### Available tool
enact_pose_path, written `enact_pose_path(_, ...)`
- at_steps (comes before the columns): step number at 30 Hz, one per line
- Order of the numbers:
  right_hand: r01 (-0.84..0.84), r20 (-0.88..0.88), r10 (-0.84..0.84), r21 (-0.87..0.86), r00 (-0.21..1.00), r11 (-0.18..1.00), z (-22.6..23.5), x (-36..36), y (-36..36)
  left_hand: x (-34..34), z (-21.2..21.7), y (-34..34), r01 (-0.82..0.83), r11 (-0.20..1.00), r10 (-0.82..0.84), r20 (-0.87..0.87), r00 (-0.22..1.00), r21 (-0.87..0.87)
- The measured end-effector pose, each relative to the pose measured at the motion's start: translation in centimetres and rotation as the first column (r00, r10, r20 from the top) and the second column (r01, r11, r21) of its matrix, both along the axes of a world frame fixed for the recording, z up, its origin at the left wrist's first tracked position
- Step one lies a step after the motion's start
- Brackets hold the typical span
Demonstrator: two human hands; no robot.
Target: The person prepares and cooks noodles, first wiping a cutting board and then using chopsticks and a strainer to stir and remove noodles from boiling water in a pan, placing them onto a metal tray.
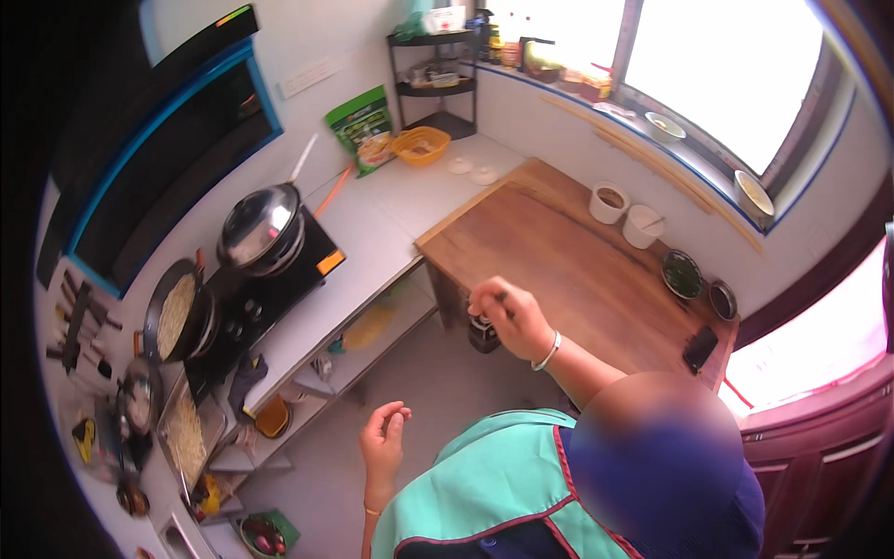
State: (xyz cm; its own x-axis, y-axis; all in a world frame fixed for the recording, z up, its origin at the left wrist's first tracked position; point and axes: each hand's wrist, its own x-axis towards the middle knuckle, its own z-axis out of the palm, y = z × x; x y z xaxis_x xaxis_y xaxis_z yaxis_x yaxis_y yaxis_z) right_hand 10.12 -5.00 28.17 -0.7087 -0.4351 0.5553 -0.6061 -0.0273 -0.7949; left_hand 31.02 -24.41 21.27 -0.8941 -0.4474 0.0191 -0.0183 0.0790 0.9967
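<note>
Neither of my own hands shows in this view. Below me stands another person in a teal apron (494, 484), with the face blurred. That person's raised hand (507, 317), with a bangle on the wrist, pinches a small dark thing above the near edge of a wooden table (559, 252). The other hand (384, 436) hangs over the floor with its fingers loosely curled and nothing in it. A dark jar (482, 334) stands on the floor just under the raised hand.
At the left, a white counter (372, 224) carries a stove with a lidded steel pot (261, 226) and a pan of noodles (175, 317). On the wooden table are two white cups (624, 214), a bowl of greens (683, 274) and a phone (699, 348). An orange bowl (421, 145) sits near the corner rack.
</note>
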Motion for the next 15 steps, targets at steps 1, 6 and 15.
enact_pose_path(1, 0.002, 0.181, 0.024, -0.141, 0.983, 0.990, 0.0, -1.4, 0.8, -1.0, -0.4, 0.1, 0.036, 0.999, -0.036, -0.005, 0.999, 0.001)
enact_pose_path(6, 0.455, 0.555, -0.210, -0.349, 0.805, 0.819, 1.8, -12.1, 11.8, -8.0, -1.2, 1.9, 0.165, 0.986, -0.165, -0.006, 0.986, 0.030)
enact_pose_path(15, 0.710, 0.770, -0.086, -0.531, 0.632, 0.462, 1.3, -33.7, 31.7, -23.7, -0.5, 9.5, 0.408, 0.913, -0.406, 0.094, 0.909, 0.003)
